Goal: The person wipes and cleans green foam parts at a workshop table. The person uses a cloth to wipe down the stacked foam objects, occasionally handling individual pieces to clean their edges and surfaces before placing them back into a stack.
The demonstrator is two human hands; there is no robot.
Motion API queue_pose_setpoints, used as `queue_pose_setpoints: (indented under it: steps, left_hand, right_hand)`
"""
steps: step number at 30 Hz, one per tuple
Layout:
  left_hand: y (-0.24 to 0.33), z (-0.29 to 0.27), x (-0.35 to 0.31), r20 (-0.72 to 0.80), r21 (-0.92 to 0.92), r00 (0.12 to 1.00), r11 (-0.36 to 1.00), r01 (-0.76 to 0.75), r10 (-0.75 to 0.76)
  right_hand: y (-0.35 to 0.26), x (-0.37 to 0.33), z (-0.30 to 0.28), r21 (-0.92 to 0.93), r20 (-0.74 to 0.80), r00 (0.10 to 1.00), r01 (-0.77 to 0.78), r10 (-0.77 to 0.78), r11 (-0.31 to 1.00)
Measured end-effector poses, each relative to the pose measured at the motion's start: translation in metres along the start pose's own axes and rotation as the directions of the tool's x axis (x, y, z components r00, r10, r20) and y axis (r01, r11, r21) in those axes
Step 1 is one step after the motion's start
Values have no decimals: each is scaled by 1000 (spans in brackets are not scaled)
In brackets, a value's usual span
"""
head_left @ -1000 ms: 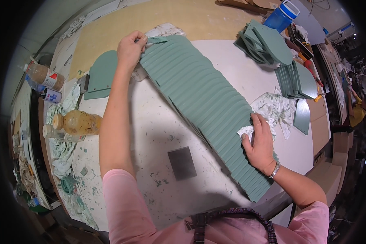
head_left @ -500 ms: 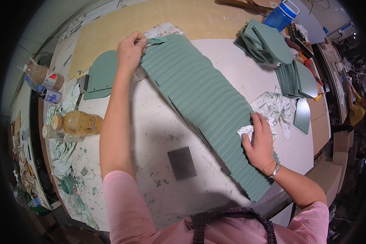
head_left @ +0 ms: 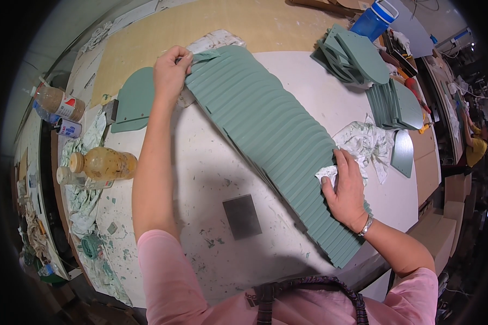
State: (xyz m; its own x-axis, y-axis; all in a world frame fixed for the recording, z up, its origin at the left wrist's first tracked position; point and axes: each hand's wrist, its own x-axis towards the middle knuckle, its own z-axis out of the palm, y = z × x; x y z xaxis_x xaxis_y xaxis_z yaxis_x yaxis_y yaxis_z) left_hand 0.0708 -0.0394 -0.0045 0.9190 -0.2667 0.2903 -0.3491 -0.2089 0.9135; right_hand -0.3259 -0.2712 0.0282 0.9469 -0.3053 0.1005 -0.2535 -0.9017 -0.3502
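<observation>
A long overlapping row of green painted panels (head_left: 265, 124) lies slantwise across the table, from the far middle to the near right. At its far end my left hand (head_left: 171, 73) is closed, fingertips pinched on a thin green strip (head_left: 207, 56) at the row's edge. Whether that strip is separate from the end panel, I cannot tell. My right hand (head_left: 346, 189) rests on the row's right side, closed around a crumpled white rag (head_left: 326, 173) that touches the panels.
A dark grey rectangular block (head_left: 242, 216) lies left of the row. Beyond my left arm are a rounded green panel (head_left: 133, 103) and a jar of yellowish liquid (head_left: 109, 163). Stacked green panels (head_left: 358, 54), a blue jug (head_left: 374, 21) and a stained cloth (head_left: 368, 143) sit at right.
My left hand has shifted very slightly left, with the green strip still in its fingers. The right hand has stayed in place with the rag.
</observation>
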Motion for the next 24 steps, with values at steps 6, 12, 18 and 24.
queue_pose_setpoints:
  steps: [6, 12, 18, 24]
  left_hand:
    - [5, 3, 0, -33, 119, 999, 993, -11, 15]
    - [7, 2, 0, -17, 125, 1000, 992, 0, 2]
    - [18, 3, -6, -12, -83, 1000, 996, -10, 9]
    - [19, -2, 4, -59, -8, 998, 999, -38, 38]
  right_hand:
    - [0, 0, 0, -3, -3, 1000, 2, -2, 1000]
    - [-1, 0, 1, -4, -10, 1000, 6, -6, 1000]
    - [1, 0, 0, -14, -18, 1000, -12, 11, 1000]
    - [0, 0, 0, 10, -9, 1000, -11, 11, 1000]
